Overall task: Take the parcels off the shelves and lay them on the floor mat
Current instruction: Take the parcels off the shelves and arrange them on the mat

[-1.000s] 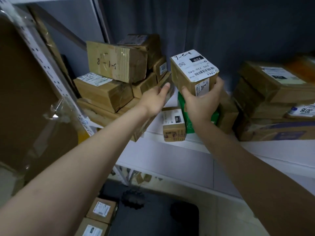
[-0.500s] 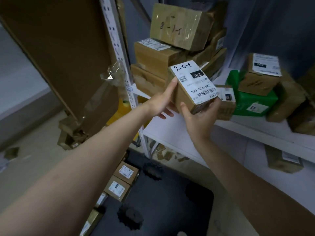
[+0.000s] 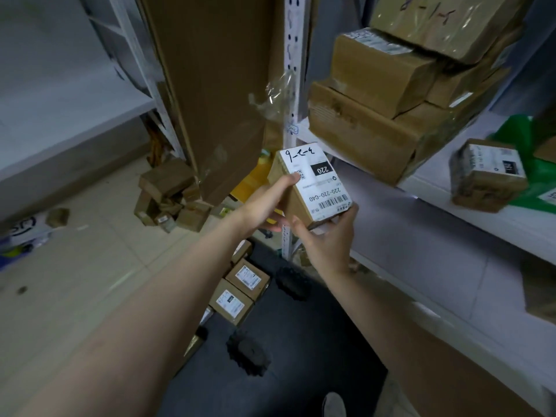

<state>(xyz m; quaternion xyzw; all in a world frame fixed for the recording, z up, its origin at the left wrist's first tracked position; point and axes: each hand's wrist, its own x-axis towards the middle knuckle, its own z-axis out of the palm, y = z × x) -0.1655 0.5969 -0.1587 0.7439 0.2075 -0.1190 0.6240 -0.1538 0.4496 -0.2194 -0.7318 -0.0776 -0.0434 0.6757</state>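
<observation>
Small parcel (image 3: 310, 185), white label up, handwritten digits on the far end: centre of the frame, in the air, clear of the shelf (image 3: 421, 218) and just in front of the white upright (image 3: 290, 85). Left grip (image 3: 261, 206) clamped on its left side, thumb lying on the label's edge, fingers beneath. Right grip (image 3: 328, 239) cupped round the near end from below, thumb up the side. Both closed on the box; neither is free. Step in hand, as I read it: carry, with the pick done and the lay-down still to come. Floor mat (image 3: 316, 326) lies dark at lower centre, well below the hands. Two labelled boxes (image 3: 248, 278) sit in a row along its left edge, with two black toothed objects (image 3: 293, 282) farther in; I cannot tell what these are. Next move likely calls for lowering toward the mat and setting the parcel flat beside that row, clear of the toothed objects. More parcels wait on the shelf: a taped stack (image 3: 376, 136) at upper right, a smaller box (image 3: 487, 176) by a green bag (image 3: 538, 182) at right. A tall cardboard sheet (image 3: 216, 85) leans at upper centre.
</observation>
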